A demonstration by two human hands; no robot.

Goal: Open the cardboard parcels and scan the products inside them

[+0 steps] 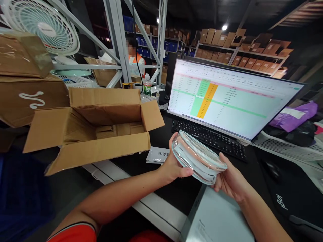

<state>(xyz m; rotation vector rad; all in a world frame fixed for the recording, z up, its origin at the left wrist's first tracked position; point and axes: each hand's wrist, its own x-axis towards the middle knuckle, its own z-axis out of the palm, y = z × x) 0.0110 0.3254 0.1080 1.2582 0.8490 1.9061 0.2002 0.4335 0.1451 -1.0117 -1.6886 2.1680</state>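
I hold a round, flat packet [199, 157] wrapped in clear plastic, pale green and pinkish inside, between both hands above the dark desk. My left hand [174, 164] grips its left edge with the thumb under the rim and fingers curled behind. My right hand [230, 181] cups its lower right side from beneath. The packet is tilted, with its top face turned up and to the right. An open, empty-looking cardboard box [101, 134] with its flaps spread stands to the left of my hands.
A monitor [227, 97] showing a spreadsheet and a black keyboard [209, 137] stand behind my hands. A mouse [274, 169] lies at the right, a grey flat box [217, 218] below my hands, a fan [42, 25] and cartons upper left. A person sits far behind the shelving.
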